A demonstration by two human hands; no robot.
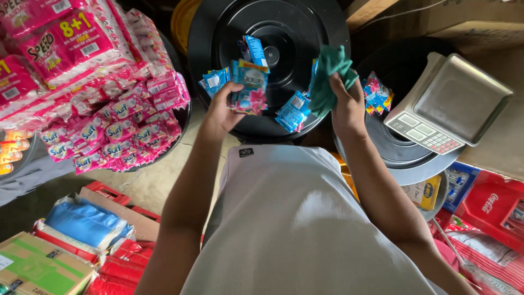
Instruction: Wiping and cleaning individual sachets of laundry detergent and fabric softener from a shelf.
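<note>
**Hands above the black drum lid**

The person's grey shirt (295,218) hides the ground below. Left hand (222,109) grips a strip of blue sachets (248,87), pink-flowered at its lower end, over the black drum lid (218,33). Right hand (345,104) clutches a green cloth (327,76). More sachets lie on the lid, partly covered. Right of the lid: a digital scale (447,109).

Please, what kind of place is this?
Probably a small shop's stockroom: heaped pink sachet packs, a weighing scale and cardboard boxes. The left hand holds blue sachets; the right hand a green cloth.
</note>
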